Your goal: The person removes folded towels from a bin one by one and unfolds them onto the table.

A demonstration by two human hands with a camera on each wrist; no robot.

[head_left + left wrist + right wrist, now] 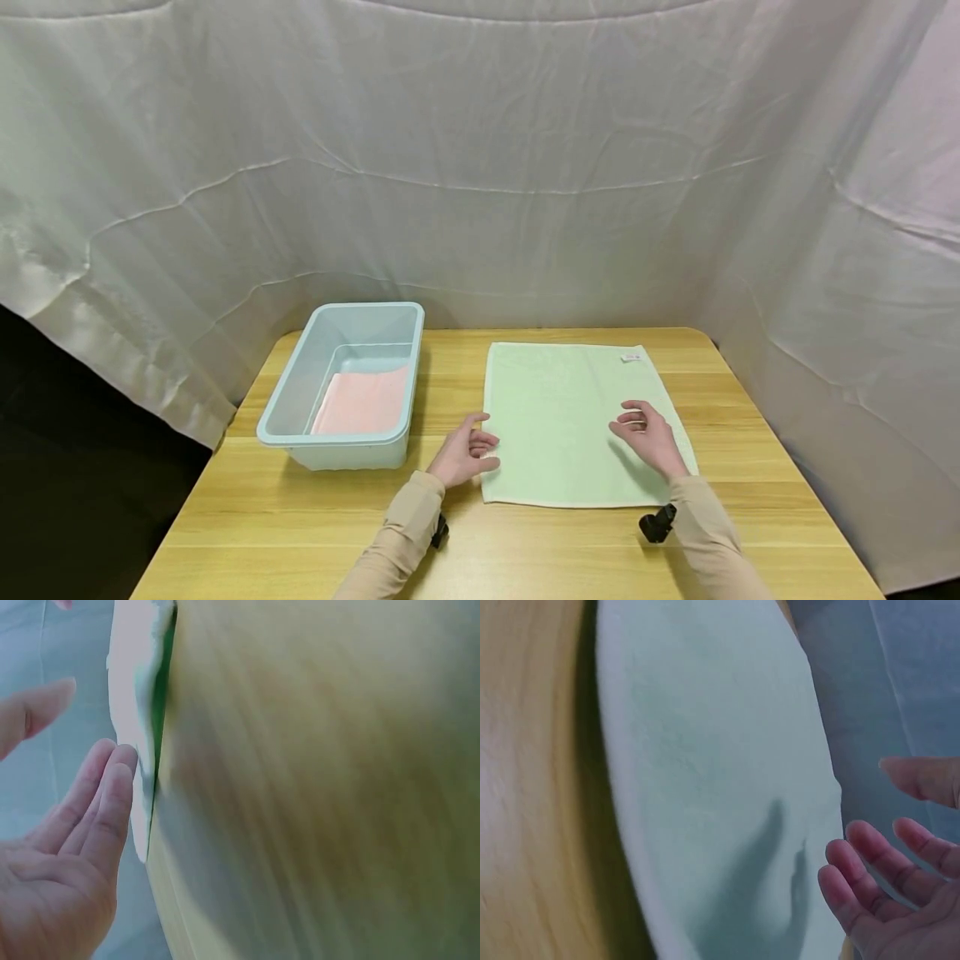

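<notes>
A light green towel (562, 417) lies spread flat on the wooden table, a small white label (631, 358) at its far right corner. My left hand (463, 452) is at the towel's left edge, fingers loosely bent and thumb apart; in the left wrist view its fingers reach close to the edge, and contact is hard to tell. Over the right part of the towel hovers my right hand (647, 435), casting a shadow on the cloth. In the right wrist view its fingers (866, 881) are relaxed and spread from the thumb, with nothing between them.
To the left stands a pale blue plastic bin (348, 439) with a folded pink cloth (363, 402) on its bottom. The wooden table (525, 550) ends at the back near a grey-white curtain (525, 233), which also hangs on both sides.
</notes>
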